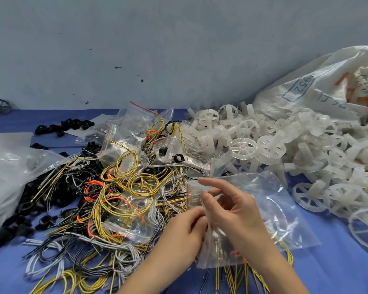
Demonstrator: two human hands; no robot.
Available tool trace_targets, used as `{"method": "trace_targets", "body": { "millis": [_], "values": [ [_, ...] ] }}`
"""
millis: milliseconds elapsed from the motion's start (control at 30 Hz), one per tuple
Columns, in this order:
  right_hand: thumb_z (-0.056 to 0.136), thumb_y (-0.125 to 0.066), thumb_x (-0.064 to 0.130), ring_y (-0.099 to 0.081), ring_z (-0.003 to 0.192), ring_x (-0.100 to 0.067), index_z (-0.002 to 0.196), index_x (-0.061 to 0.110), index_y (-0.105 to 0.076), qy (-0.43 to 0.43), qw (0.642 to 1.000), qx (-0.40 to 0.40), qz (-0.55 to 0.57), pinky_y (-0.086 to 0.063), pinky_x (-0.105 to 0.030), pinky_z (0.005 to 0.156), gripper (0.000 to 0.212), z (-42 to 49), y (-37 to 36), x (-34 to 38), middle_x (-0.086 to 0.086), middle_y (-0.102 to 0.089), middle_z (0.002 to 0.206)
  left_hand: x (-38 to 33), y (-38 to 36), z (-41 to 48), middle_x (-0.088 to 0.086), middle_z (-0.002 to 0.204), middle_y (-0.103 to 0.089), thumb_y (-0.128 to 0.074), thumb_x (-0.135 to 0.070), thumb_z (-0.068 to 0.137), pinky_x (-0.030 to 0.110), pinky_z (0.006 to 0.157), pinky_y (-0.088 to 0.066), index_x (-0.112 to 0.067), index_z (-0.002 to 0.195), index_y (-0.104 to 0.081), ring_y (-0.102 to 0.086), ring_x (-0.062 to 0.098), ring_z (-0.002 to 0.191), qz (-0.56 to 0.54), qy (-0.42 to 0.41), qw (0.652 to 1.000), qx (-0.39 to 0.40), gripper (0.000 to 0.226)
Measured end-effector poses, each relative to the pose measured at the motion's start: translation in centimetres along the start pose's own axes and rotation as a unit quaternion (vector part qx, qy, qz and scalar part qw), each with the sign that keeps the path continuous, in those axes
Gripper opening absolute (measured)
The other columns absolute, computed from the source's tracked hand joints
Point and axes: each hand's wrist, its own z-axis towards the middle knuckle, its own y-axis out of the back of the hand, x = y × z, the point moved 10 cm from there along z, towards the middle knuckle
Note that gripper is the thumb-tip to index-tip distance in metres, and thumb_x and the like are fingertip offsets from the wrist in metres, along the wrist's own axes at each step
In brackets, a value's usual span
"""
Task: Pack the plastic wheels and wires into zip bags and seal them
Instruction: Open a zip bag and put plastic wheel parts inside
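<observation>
Clear zip bag [270, 211] sits front-centre-right on the blue tabletop [340, 266], partly over the wire pile's edge. Its long axis runs approx left-right, dropping a bit toward the right. The red zip strip is on the left end, so the mouth points left at the wires. Can't tell if the zip is pressed closed. Left hand [185, 228] has its fingers curled, pinching the bag's left edge just below the mouth. Right hand [234, 213] pinches the film near the mouth btwn thumb and middle fingers, w/ the index stretched out toward the red strip. Both hands are clamped on the bag and almost touching each other. A bit of orange wire shows thru the film at the lower end. Yellow wires stick out below it, in or under the bag, can't say. Wires [123, 187] are a tangled heap (yellow, black, grey, orange) left of the hands, w/ loose zip bags [136, 122] on top and behind. Plastic wheels [263, 145], translucent white, are heaped at right, spilling from a white woven sack [319, 85]. Black plastic rings [60, 128] lie at back left, and a large clear poly bag [9, 166] is at far left. The pale blue-grey wall [136, 49] behind is scuffed w/ dark marks.
</observation>
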Motion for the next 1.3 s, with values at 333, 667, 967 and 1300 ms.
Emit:
{"method": "trace_targets", "body": {
  "millis": [333,667,967,1300],
  "values": [
    [0.094,-0.067,0.026,-0.052,0.054,-0.008,0.112,0.044,-0.070,-0.024,0.999,0.001,-0.023,-0.045,-0.028,0.048,0.025,-0.1,-0.1,-1.5,0.009,-0.064,0.077,-0.2,-0.4,0.1,-0.005,0.076,-0.071,-0.047,-0.038,0.097,0.037,0.066,-0.056,-0.040,0.095,-0.062,-0.068,0.009,0.065,0.061,-0.025,0.998,0.020,0.014],
    [0.096,-0.064,0.030,-0.053,0.061,-0.022,0.110,0.044,-0.071,-0.050,0.999,-0.014,-0.016,-0.042,-0.023,0.053,0.022,-0.3,0.7,-2.4,0.013,-0.058,0.077,-1.6,11.4,-1.5,-0.013,0.080,-0.066,-0.042,-0.035,0.099,0.028,0.059,-0.049,-0.035,0.111,-0.061,-0.056,0.004,0.065,0.291,-0.029,0.906,-0.307,0.022],
    [0.095,-0.063,0.028,-0.057,0.063,-0.028,0.107,0.043,-0.073,-0.058,0.998,-0.021,-0.011,-0.045,-0.021,0.055,0.021,-0.3,0.8,-2.3,0.009,-0.060,0.077,-0.2,11.3,-1.5,0.006,0.100,-0.054,-0.059,-0.025,0.092,0.041,0.080,-0.043,-0.017,0.104,-0.068,-0.049,0.026,0.090,0.550,0.041,0.785,-0.283,0.017],
    [0.096,-0.063,0.027,-0.058,0.058,-0.015,0.106,0.042,-0.073,-0.057,0.998,-0.019,-0.008,-0.045,-0.018,0.054,0.021,-0.4,0.7,-2.5,0.011,-0.061,0.076,-3.8,12.6,-3.1,-0.018,0.098,-0.060,-0.039,-0.044,0.102,0.036,0.083,-0.045,-0.035,0.106,-0.055,-0.052,0.007,0.093,0.223,-0.116,0.887,-0.387,0.018]
  ]
}}
